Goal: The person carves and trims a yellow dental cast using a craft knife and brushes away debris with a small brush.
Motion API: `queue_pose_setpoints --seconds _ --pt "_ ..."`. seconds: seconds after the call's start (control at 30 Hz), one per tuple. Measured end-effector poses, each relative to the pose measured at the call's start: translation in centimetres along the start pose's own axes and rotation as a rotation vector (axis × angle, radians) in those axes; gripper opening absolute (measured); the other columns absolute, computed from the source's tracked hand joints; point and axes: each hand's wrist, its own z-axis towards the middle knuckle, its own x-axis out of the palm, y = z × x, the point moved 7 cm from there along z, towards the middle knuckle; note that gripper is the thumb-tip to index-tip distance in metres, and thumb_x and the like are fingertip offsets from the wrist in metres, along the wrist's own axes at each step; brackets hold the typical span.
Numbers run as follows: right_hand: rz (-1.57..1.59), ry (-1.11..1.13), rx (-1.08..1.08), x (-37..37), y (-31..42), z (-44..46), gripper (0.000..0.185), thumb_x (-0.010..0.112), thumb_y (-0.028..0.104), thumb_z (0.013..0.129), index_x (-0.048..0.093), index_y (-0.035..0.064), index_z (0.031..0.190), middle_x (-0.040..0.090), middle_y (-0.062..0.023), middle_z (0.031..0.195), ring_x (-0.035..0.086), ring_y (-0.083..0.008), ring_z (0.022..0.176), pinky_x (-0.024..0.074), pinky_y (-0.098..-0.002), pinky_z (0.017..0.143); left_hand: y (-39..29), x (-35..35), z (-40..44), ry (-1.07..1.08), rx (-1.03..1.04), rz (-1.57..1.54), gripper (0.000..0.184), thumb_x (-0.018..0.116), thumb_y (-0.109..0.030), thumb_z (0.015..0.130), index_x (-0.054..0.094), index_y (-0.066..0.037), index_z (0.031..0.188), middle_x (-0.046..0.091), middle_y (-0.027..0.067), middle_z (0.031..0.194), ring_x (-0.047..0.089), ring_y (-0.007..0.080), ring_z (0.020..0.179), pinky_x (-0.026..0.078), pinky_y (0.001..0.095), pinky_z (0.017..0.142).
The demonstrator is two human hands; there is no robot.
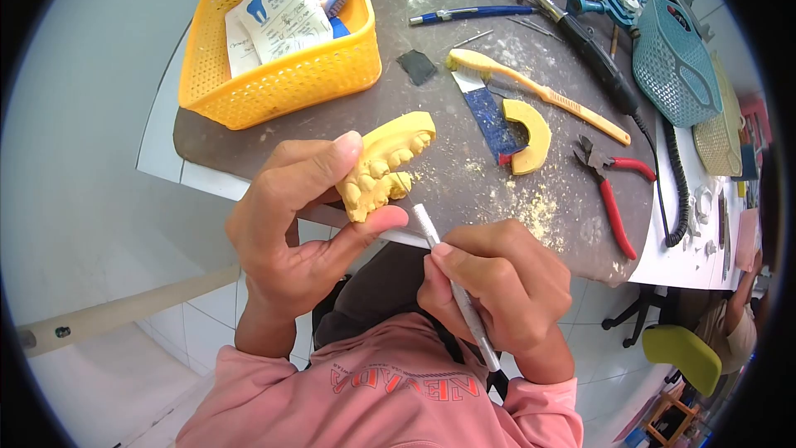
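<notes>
A yellow plaster dental model (pixel 383 158) with a row of teeth is held up over the table's front edge by my left hand (pixel 290 207), thumb on top and fingers around it. My right hand (pixel 506 282) grips a silver craft knife (pixel 464 307) like a pen. Its thin blade reaches the model's teeth on the near right side; whether it touches them I cannot tell. Yellow shavings (pixel 531 220) lie on the dark mat beyond my right hand. A second yellow horseshoe-shaped plaster piece (pixel 531 137) rests behind them, against a blue strip (pixel 493 124).
A yellow basket (pixel 282 87) with papers stands back left. A toothbrush (pixel 547 95), red-handled cutters (pixel 609 199), a blue pen (pixel 473 13) and a black corded handpiece (pixel 593 50) lie on the mat (pixel 398 0). A teal basket (pixel 676 66) is at right; another person (pixel 734 315) sits far right.
</notes>
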Motion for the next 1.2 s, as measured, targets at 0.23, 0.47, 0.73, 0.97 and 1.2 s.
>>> queue_pose_setpoints --seconds 0.23,0.47,0.73,0.97,1.2 --pt "-0.011 0.033 -0.045 0.29 -0.03 -0.05 0.025 0.076 0.003 0.06 0.066 -0.0004 0.083 0.062 -0.0081 0.078 0.058 -0.0168 0.057 0.0458 -0.0263 0.046 0.04 0.24 -0.04 0.072 -0.004 0.046 0.067 0.087 -0.007 0.07 0.051 0.002 0.125 0.061 0.0157 0.109 0.069 0.0219 0.094 0.06 0.0282 0.079" --pt "-0.023 0.068 -0.053 0.31 -0.18 -0.04 0.025 0.076 0.006 0.06 0.064 -0.0002 0.081 0.061 -0.0088 0.078 0.055 -0.0159 0.056 0.0435 -0.026 0.045 0.13 0.21 0.0 0.072 -0.03 0.021 0.067 0.087 -0.008 0.07 0.051 0.001 0.125 0.06 0.0158 0.109 0.069 0.0217 0.094 0.059 0.0283 0.08" --pt "-0.014 0.09 -0.024 0.15 -0.2 0.34 0.022 0.075 0.0 0.06 0.062 -0.0004 0.077 0.061 -0.0094 0.076 0.055 -0.0169 0.055 0.0435 -0.0269 0.044 0.11 0.26 0.24 0.08 -0.056 0.009 0.066 0.087 -0.008 0.069 0.051 0.001 0.124 0.06 0.0154 0.108 0.069 0.0219 0.093 0.059 0.0282 0.079" --pt "0.036 0.036 0.104 -0.16 -0.29 0.3 0.023 0.076 -0.004 0.059 0.064 -0.0018 0.079 0.063 -0.0092 0.075 0.06 -0.0187 0.057 0.0479 -0.028 0.047 0.11 0.12 -0.04 0.072 -0.016 -0.008 0.066 0.087 -0.007 0.07 0.051 0.0 0.124 0.06 0.0156 0.11 0.067 0.0201 0.093 0.058 0.0281 0.08" --pt "0.038 0.041 0.003 0.08 -0.34 0.06 0.026 0.076 -0.001 0.06 0.066 -0.0016 0.083 0.063 -0.0096 0.077 0.059 -0.0176 0.057 0.0469 -0.0269 0.046 0.23 0.09 -0.23 -0.097 0.105 -0.025 0.056 0.089 -0.011 0.07 0.061 -0.001 0.117 0.067 0.016 0.097 0.066 0.0184 0.077 0.055 0.0259 0.061"
